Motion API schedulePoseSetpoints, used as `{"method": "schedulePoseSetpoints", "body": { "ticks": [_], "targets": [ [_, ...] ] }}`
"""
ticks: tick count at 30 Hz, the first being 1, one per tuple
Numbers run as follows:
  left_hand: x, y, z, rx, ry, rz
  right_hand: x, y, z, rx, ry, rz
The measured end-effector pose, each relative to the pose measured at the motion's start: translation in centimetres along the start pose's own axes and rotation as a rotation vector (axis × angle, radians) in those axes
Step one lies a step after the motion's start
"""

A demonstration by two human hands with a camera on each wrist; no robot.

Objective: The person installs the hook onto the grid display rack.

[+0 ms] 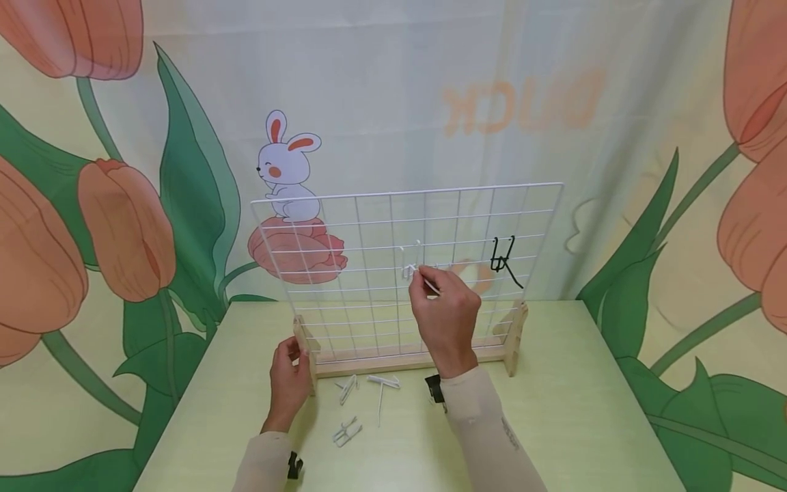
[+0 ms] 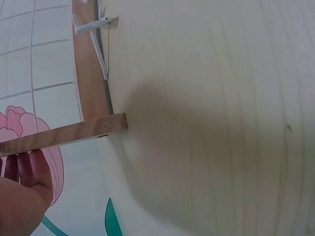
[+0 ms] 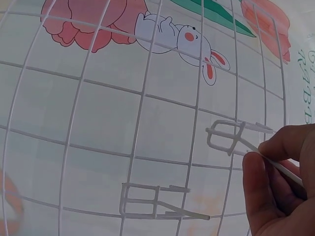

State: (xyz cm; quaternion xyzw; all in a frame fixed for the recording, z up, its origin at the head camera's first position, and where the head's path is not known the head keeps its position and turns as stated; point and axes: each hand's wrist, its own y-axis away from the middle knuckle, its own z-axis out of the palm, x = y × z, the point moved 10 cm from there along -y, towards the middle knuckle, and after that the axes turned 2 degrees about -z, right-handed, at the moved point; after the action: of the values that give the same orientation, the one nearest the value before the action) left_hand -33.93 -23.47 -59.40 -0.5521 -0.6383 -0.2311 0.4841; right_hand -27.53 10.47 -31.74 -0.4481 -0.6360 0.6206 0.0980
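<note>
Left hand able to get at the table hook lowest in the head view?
Probably yes. The left hand touches the wooden stand, but the white hook lies close by on the table, in front of the stand, with nothing visible covering it.

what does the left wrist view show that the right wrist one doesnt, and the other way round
Only the left wrist view shows the left hand touching the wooden stand, the tabletop and a loose white hook.

Only the right wrist view shows the right hand pinching a white hook by its stem, another white hook on the grid, the printed rabbit and green lettering.

Both show the white wire grid and a printed pink flower.
</note>
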Motion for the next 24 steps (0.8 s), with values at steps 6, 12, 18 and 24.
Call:
{"method": "schedulePoseSetpoints", "body": {
  "ticks": [6, 12, 18, 24],
  "targets": [
    [0.2, -0.1, 0.0, 0.007, 0.011, 0.011, 0.0, -0.3, 0.2, 0.021, 0.027, -0.017],
    [0.1, -0.1, 0.1, 0.0, -0.001, 0.007, 0.0, -0.3, 0.5, 0.045, 0.039, -0.041],
    [0.4, 0.0, 0.0, -0.001, -0.004, 0.005, 0.3, -0.2, 0.8, 0.061, 0.035, -0.028],
    [0.3, 0.0, 0.1, -0.012, -0.006, -0.01, 0.6, 0.0, 1.2, 0.076, 0.039, -0.007]
  ]
}}
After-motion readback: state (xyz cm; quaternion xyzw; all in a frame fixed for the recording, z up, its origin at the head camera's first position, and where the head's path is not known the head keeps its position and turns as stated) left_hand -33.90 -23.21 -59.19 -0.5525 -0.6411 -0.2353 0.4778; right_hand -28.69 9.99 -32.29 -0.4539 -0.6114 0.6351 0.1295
